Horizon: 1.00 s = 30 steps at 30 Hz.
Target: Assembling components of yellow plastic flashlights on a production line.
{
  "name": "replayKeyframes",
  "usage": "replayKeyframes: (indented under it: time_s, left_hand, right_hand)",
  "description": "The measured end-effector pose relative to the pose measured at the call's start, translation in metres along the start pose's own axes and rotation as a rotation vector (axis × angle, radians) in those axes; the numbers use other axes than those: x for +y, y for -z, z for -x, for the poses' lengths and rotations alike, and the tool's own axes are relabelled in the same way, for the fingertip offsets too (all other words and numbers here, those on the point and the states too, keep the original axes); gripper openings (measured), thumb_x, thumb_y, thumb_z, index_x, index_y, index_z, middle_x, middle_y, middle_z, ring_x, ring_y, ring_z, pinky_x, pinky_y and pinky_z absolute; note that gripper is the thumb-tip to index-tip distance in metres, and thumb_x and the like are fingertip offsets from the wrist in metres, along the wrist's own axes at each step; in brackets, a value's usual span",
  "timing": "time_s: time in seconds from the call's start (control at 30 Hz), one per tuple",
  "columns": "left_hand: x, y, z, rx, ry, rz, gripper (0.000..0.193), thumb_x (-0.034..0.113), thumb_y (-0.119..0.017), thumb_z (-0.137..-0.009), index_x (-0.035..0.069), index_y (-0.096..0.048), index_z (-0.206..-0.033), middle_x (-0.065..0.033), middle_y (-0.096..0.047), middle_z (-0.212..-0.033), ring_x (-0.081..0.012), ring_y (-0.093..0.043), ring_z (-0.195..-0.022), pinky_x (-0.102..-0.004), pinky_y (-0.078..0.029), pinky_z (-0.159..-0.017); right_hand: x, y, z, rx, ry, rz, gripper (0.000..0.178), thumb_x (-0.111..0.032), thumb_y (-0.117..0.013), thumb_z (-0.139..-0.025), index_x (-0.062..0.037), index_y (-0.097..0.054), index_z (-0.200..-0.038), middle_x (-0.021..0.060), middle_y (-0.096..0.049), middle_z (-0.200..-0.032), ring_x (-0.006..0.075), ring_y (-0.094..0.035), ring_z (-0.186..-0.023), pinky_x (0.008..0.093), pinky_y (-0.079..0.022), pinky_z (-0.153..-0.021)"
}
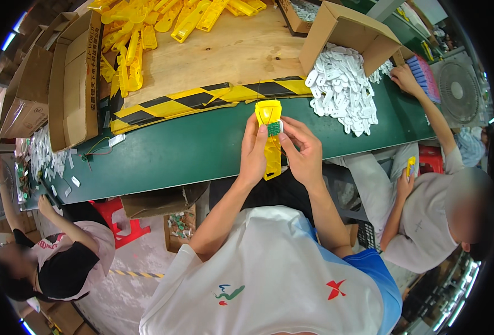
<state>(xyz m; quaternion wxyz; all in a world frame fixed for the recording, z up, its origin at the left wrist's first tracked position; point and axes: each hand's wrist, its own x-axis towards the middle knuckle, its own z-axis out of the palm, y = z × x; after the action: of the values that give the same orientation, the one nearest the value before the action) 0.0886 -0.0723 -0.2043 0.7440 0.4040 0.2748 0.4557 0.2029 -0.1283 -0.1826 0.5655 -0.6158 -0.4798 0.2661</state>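
Observation:
Between my hands, just over the near edge of the green table, is a long yellow plastic housing (272, 163), its wider end pointing away from me. A small green circuit board (274, 129) with thin wires sits against its middle, a white piece (281, 127) at the board's right side. My left hand (253, 149) is closed round the housing's left side, thumb by the board. The fingers of my right hand (302, 148) pinch at the board and white piece from the right. How far the board sits inside the housing cannot be made out.
Yellow housings (141, 33) are heaped on a wooden board (224, 58) edged with striped tape. White plastic pieces (344, 89) spill from a cardboard box (347, 28) at right. Tall cartons (74, 84) stand left. Co-workers sit either side; the right one's hand (406, 80) reaches onto the green table (185, 151).

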Motion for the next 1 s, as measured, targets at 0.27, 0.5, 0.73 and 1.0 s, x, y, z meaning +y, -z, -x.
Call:
replayKeyframes:
  time_s: [0.27,0.5,0.73,1.0]
  left_hand:
    - [-0.005,0.003,0.006,0.028,-0.057,0.026,0.040,0.022,-0.041,-0.108,0.000,-0.040,-0.141,-0.0090,-0.055,-0.130,-0.0147,-0.054,-0.116,-0.0299,-0.043,-0.099]
    - [-0.005,0.014,0.005,0.032,-0.033,0.206,0.042,0.021,-0.044,-0.106,0.001,-0.038,-0.143,-0.0084,-0.054,-0.131,-0.0144,-0.053,-0.118,-0.0304,-0.042,-0.101]
    - [-0.005,0.018,0.002,-0.053,0.025,0.428,0.044,0.027,-0.051,-0.104,0.006,-0.041,-0.142,-0.0064,-0.060,-0.123,-0.0156,-0.060,-0.111,-0.0326,-0.049,-0.097]
    - [-0.004,0.017,0.003,0.091,-0.005,0.536,0.047,0.033,-0.054,-0.103,0.007,-0.042,-0.140,-0.0064,-0.062,-0.119,-0.0178,-0.060,-0.112,-0.0338,-0.049,-0.098]
  right_hand:
    - [-0.035,-0.008,0.007,0.005,-0.099,0.277,0.026,-0.005,-0.065,-0.092,0.0005,-0.069,-0.117,0.0173,-0.074,-0.101,0.0235,-0.075,-0.083,0.0310,-0.058,-0.074]
    - [-0.032,-0.019,0.005,-0.007,0.035,0.193,0.030,-0.005,-0.065,-0.092,0.0020,-0.066,-0.122,0.0178,-0.074,-0.102,0.0209,-0.074,-0.086,0.0291,-0.057,-0.074]
    - [-0.023,-0.031,0.000,0.107,-0.198,-0.094,0.031,-0.008,-0.065,-0.096,0.0020,-0.065,-0.125,0.0109,-0.073,-0.101,0.0118,-0.068,-0.087,0.0263,-0.055,-0.077]
    - [-0.031,-0.026,-0.019,-0.046,-0.179,0.193,0.028,-0.016,-0.062,-0.098,0.0013,-0.068,-0.119,0.0105,-0.075,-0.087,0.0099,-0.068,-0.073,0.0258,-0.055,-0.069]
